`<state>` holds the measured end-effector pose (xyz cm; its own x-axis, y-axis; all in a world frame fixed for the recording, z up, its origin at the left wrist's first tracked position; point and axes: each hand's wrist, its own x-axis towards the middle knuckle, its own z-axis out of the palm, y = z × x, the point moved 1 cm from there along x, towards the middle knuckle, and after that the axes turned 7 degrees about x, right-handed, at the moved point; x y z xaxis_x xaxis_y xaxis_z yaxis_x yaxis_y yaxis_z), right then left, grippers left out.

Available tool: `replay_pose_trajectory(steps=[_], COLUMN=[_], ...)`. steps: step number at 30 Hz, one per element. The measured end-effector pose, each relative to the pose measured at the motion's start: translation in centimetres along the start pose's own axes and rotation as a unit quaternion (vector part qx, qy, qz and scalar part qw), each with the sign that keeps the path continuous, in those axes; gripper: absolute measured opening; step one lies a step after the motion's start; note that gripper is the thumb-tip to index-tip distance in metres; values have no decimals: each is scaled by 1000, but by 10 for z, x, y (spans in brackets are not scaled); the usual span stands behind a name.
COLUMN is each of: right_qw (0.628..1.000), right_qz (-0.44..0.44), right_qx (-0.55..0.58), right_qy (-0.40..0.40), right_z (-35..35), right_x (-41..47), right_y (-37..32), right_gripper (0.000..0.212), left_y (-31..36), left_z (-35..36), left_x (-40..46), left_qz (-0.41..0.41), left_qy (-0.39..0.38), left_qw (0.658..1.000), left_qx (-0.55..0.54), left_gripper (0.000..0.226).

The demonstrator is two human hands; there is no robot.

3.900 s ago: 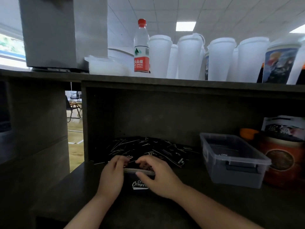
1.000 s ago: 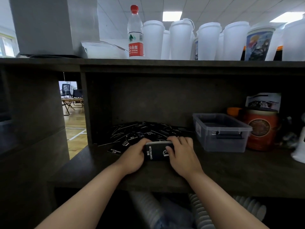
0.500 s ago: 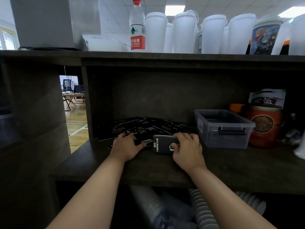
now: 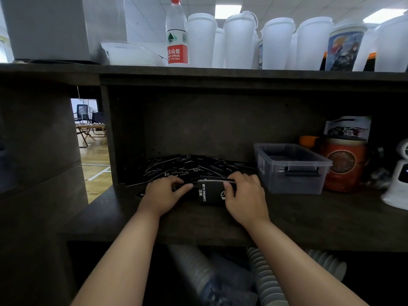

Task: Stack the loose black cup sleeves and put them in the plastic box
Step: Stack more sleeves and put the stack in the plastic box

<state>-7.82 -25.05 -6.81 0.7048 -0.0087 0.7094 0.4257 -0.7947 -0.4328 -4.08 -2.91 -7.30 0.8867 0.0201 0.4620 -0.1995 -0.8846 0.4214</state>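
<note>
While the right hand point(image 4: 245, 197) curls its fingers and thumb around a small stack of black cup sleeves point(image 4: 210, 193) standing on edge on the dark wooden shelf point(image 4: 309, 219), the left hand point(image 4: 163, 195) lies on the loose sleeves point(image 4: 187, 166) just beside that stack, its fingers bent down onto one of them and its thumb reaching toward the stack; whether it actually pinches a sleeve I cannot tell. White lettering reading "CAMPING CLUB" shows on the front sleeve of the held stack. Behind both hands the remaining sleeves lie scattered in a flat, overlapping heap toward the back of the compartment. To the right of the stack, near the right hand but apart from it, sits the plastic box point(image 4: 291, 173), translucent grey, lidless, with a dark handle clip on its near side; something dark lies low inside it, but its contents are too dim to make out. Beyond the box stands a red canister point(image 4: 344, 166) with an orange-lidded container point(image 4: 309, 140) behind it, and a white device point(image 4: 399, 177) sits at the far right. On the upper shelf stand a water bottle point(image 4: 177, 34) with a red label, a clear tub point(image 4: 130, 54), and a row of lidded white cups point(image 4: 238, 40). Below the shelf lie nested rows of cups point(image 4: 265, 277).
</note>
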Motion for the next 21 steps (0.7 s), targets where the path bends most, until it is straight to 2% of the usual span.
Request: replay_pose_trajectory(steps=[4,8,10,17,19,21], right_qw=[999,998,997,994,993,993], right_qz=[-18,-41,-47,-48,-46,-41], right_qx=[22,40,44,58,61,46], right_qy=[-18,-26,-33,-73,-90,-101], right_z=[1,2,2,0,0,1], right_x=[0,0,0,1,1,0], right_y=[1,0,0,-2,-4,-5], right_gripper=[20,22,25,24,30,36], left_y=[5,5,6,21,17,12], left_z=[-8,-12,-11,-9,-4,-1], left_x=[-5,-7,-8,-15,-13,-9], left_qz=[-2,1,16,113,115,102], left_qy=[42,83,75,-75,-130,-130], left_qw=[999,991,991,988,982,985], left_qx=[-34,-110,-110,-72,-70,-56], left_gripper=[41,18,12,53,75,87])
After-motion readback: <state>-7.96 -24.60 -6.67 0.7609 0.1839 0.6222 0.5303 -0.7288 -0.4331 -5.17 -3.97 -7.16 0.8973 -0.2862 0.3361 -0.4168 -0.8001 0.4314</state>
